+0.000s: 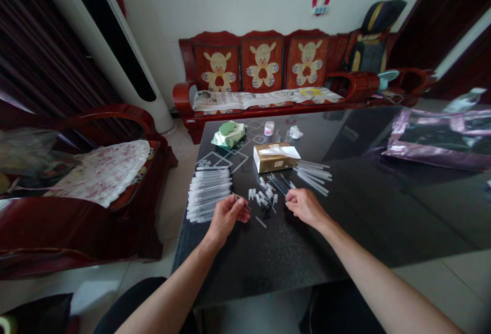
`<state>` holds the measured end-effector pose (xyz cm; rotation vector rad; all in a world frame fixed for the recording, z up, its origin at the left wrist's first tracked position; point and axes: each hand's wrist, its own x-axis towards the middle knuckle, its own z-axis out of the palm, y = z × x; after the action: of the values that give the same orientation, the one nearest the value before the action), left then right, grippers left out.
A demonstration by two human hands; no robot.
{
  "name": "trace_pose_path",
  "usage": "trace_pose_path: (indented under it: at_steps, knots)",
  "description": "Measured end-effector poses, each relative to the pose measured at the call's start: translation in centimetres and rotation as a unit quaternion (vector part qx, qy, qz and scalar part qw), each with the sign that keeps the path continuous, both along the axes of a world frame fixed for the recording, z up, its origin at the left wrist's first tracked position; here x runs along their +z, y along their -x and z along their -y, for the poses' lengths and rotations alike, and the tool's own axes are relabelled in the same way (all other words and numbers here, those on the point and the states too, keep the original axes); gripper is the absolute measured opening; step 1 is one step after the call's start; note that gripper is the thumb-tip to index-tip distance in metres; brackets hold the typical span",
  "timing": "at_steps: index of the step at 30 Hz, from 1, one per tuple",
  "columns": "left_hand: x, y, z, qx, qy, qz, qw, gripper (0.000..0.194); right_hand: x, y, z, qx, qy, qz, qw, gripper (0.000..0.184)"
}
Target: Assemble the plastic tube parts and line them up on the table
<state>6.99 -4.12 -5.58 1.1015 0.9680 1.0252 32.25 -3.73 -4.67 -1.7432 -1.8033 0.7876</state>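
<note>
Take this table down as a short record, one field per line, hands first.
left hand: holds a thin dark piece
right hand: at the dark rods, grip unclear
left side: pale tubes in a row
middle: small white pieces, loosely scattered
right of gold box: pale sticks, fanned out
far side: green packet, white jar, crumpled white wad

Dim, soft light; pale glare on the near-left floor (95, 290), faint reflections across the glossy table (368, 216). Edges stretch; blur softens 2 things at right: purple package (433, 157), bottle (466, 101).
</note>
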Motion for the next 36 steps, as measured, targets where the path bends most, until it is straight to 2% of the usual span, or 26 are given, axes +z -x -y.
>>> trace_pose_path:
  at_steps: [2, 5, 9, 13, 17, 23, 36]
  knots:
    - [0.0, -0.1, 0.0, -0.005, 0.005, -0.001, 1.000, 0.035, -0.3, 0.2, 0.1, 0.016, -0.008, 0.041, 0.999, 0.008]
    - [0.0, -0.1, 0.1, -0.015, 0.010, -0.003, 1.000, 0.036, -0.7, 0.8, 0.2, 0.032, -0.019, 0.049, 0.998, 0.010]
    - [-0.2, -0.1, 0.2, -0.032, 0.013, 0.005, 0.999, 0.036, -0.6, 0.2, -0.4, 0.006, -0.055, 0.069, 0.996, 0.020]
    - [-0.2, 0.0, 0.2, -0.034, 0.015, 0.002, 0.999, 0.037, 0.2, -1.5, -0.9, -0.041, -0.071, 0.197, 0.977, 0.019]
    - [-0.3, 0.0, 0.1, -0.033, 0.014, 0.001, 0.999, 0.038, 0.5, -2.3, -1.0, -0.059, -0.036, 0.291, 0.954, 0.015]
    - [-0.4, 0.0, 0.1, -0.038, 0.013, -0.002, 0.999, 0.036, 0.0, -1.7, -0.8, -0.022, 0.000, 0.307, 0.951, 0.014]
    - [-0.1, 0.0, 0.1, -0.034, 0.010, -0.010, 0.999, 0.037, -0.3, -1.5, -0.7, -0.001, 0.003, 0.343, 0.939, 0.013]
